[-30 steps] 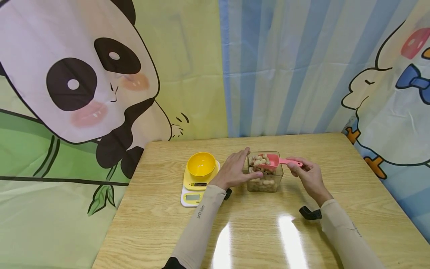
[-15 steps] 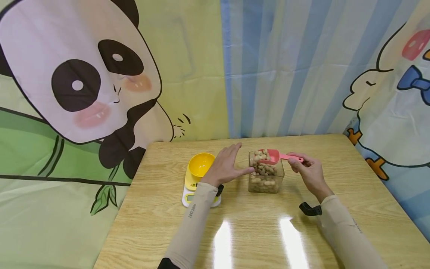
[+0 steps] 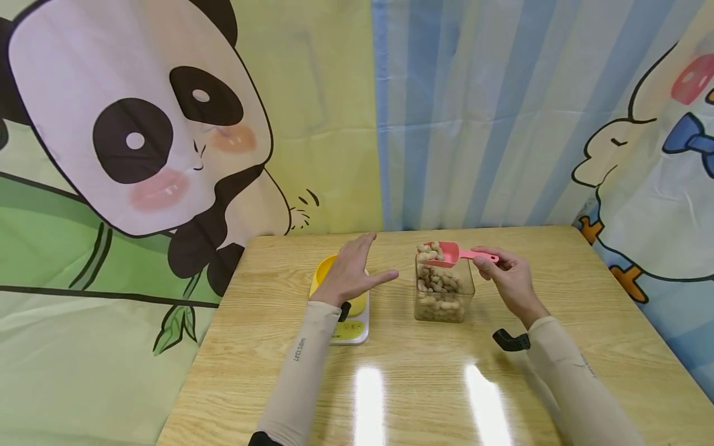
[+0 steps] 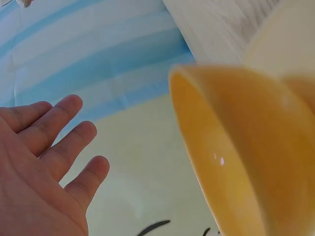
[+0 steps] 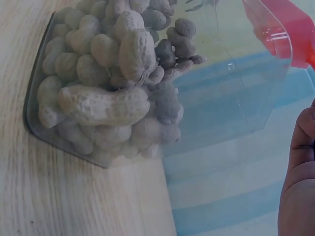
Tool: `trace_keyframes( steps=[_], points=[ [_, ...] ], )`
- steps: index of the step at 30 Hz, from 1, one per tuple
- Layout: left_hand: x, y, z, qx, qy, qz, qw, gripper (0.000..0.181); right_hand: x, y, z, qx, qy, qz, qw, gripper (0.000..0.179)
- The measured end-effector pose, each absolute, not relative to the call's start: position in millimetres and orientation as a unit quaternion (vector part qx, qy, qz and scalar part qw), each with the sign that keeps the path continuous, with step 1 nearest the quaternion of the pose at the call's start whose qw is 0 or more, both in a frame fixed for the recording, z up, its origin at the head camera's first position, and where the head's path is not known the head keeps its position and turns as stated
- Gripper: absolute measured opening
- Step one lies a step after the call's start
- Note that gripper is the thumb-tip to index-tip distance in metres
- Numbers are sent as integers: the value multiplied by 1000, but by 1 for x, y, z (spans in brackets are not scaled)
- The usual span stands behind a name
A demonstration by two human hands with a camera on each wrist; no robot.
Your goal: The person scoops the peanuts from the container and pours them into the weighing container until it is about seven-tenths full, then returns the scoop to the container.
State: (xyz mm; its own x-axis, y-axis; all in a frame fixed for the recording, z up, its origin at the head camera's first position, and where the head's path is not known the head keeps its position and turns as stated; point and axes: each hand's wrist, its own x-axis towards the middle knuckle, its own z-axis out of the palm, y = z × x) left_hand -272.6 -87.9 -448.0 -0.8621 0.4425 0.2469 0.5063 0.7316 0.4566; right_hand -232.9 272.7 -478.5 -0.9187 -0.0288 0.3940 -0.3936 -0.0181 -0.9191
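Observation:
My right hand (image 3: 513, 282) grips the handle of a pink scoop (image 3: 449, 254), whose bowl carries several peanuts (image 3: 428, 251) just above the rim of a clear container (image 3: 444, 308). Inside that container lie many more peanuts (image 4: 25, 2) (image 5: 103, 103), seen through its wall in the right wrist view. My left hand (image 3: 348, 272), fingers spread and thumb out, holds nothing and hovers over a yellow bowl (image 3: 323, 270). The bowl sits on a yellow and white kitchen scale (image 3: 357, 328), partly hidden behind the left hand and forearm. In the left wrist view the bowl (image 4: 246, 147) is beside the hand, apart from it.
A wooden table (image 3: 413, 384) carries everything. Behind it hangs a printed curtain (image 3: 329, 124) with a panda, stripes and a bird. Black wrist straps with camera mounts (image 3: 509, 341) stick out below both wrists.
My left hand has left the container and moved left to the bowl and scale. The scoop with peanuts has risen from inside the container to above its rim.

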Motion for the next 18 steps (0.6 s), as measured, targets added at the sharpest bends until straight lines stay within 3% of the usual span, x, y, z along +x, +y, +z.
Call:
trace_keyframes(
  steps=[18],
  points=[
    [-271, -140, -452, -186, -949, -244, 70, 115, -248, 250, -467, 181, -682, 697, 131, 27]
  ],
)
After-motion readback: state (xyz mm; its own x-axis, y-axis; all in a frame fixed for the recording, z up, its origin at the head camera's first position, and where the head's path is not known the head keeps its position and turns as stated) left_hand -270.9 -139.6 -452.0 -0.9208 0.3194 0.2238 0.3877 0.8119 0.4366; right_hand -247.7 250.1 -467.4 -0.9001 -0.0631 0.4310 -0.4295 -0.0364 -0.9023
